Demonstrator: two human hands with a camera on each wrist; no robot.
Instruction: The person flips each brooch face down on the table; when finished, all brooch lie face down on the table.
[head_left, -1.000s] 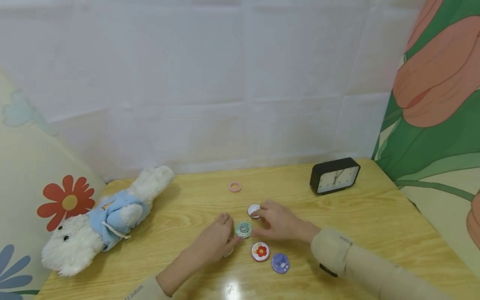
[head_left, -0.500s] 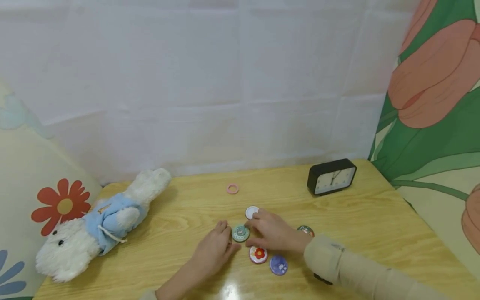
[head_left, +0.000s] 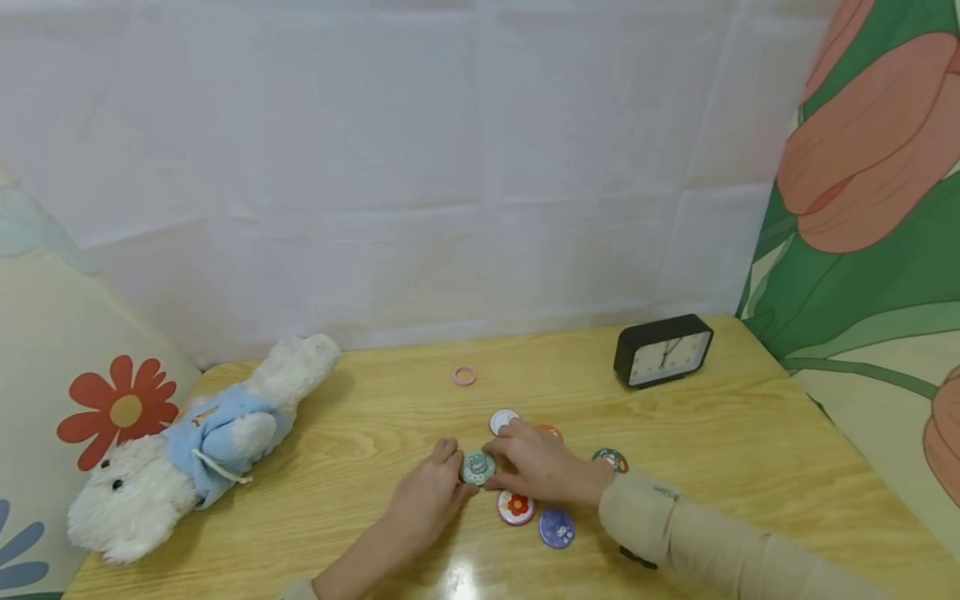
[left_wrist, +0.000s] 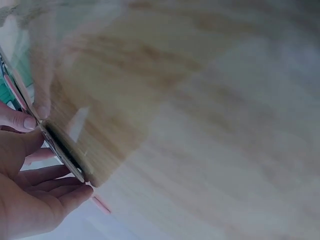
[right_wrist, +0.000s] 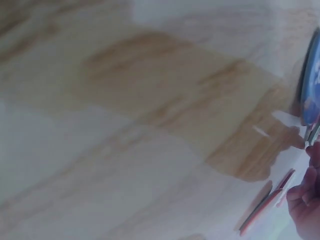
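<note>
A mint-green round badge [head_left: 477, 468] with a cartoon figure lies between the two hands. My left hand [head_left: 426, 492] holds its left edge; the left wrist view shows that hand's thumb and fingers pinching a badge [left_wrist: 62, 152] seen edge-on. From the right, my right hand [head_left: 551, 465] grips the mint-green badge between thumb and forefinger. Around the right hand lie a white badge [head_left: 500, 420], a red-flower badge [head_left: 516, 507] and a purple badge [head_left: 557, 528]. An orange badge [head_left: 552, 432] is mostly hidden behind its knuckles, and a dark green badge [head_left: 611, 460] sits beyond the wrist.
A white plush dog in a blue hoodie [head_left: 232, 442] lies at the left of the wooden table [head_left: 375, 392]. At the back right stands a black clock [head_left: 665, 352]. A pink ring [head_left: 464, 376] lies behind the badges, before a white cloth [head_left: 360, 167].
My right hand has shifted from beside the white badge to the mint-green badge's edge, uncovering the dark green and orange badges. The left hand has closed in on the mint-green badge's left side.
</note>
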